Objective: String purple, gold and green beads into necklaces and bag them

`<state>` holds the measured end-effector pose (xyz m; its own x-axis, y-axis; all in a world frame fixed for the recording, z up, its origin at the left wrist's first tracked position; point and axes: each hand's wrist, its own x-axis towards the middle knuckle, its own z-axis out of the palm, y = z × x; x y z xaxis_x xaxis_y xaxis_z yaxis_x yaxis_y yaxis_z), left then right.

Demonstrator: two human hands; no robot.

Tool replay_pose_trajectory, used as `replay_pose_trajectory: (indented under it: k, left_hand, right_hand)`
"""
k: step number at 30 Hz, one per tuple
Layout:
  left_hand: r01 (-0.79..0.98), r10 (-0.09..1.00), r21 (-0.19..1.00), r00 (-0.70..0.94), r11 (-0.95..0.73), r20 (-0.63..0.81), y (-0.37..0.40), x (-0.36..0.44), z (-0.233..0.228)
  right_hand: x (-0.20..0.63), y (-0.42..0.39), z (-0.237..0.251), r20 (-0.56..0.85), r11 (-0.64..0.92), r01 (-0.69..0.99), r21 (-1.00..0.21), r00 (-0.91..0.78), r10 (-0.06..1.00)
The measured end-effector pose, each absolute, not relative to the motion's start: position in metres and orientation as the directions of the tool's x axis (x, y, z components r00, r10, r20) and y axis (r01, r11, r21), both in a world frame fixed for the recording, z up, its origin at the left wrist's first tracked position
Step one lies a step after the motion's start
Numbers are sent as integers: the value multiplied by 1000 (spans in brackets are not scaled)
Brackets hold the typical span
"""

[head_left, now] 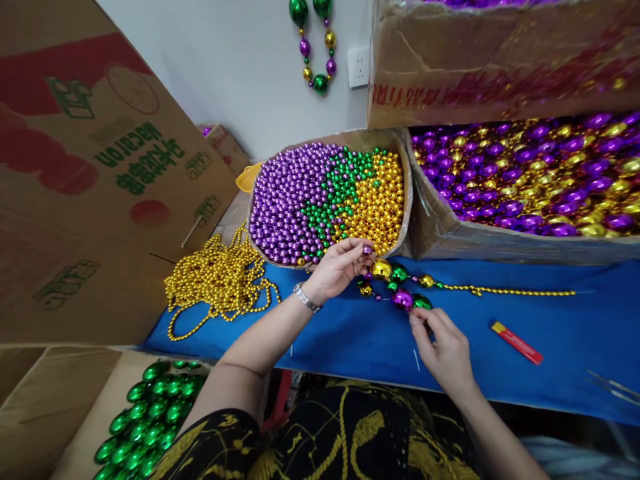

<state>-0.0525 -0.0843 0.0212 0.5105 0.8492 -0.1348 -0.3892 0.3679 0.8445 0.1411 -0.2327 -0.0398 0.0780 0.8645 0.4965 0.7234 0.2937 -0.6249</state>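
Note:
My left hand (341,268), with a metal band on its wrist, pinches a small purple bead (367,250) beside the near rim of the bead box. A large gold bead (381,269) and a large green bead (399,273) hang just under those fingers. Thumb and forefinger of my right hand (445,343) are closed on the bead strand, by a large purple bead (401,299) and another green one. From there the strand runs right into a chain of small gold beads (510,291) lying on the blue cloth (345,340). The thread in my fingers is mostly hidden.
Behind my hands, an open box (407,200) holds small purple, green and gold beads. Gold bead chains (217,280) lie left. A red-and-yellow cutter (517,342) and tweezers (615,387) are at right. Larger beads fill a right-hand box (500,243); green ones (150,420) sit below left.

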Motion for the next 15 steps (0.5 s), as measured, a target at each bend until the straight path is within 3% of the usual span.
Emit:
replay_pose_trajectory:
  k: [15]
  left_hand:
    - [-424, 886, 836, 439, 349, -147, -90, -48, 22]
  right_hand:
    - [143, -234, -40, 489, 289, 714, -638, 85, 868]
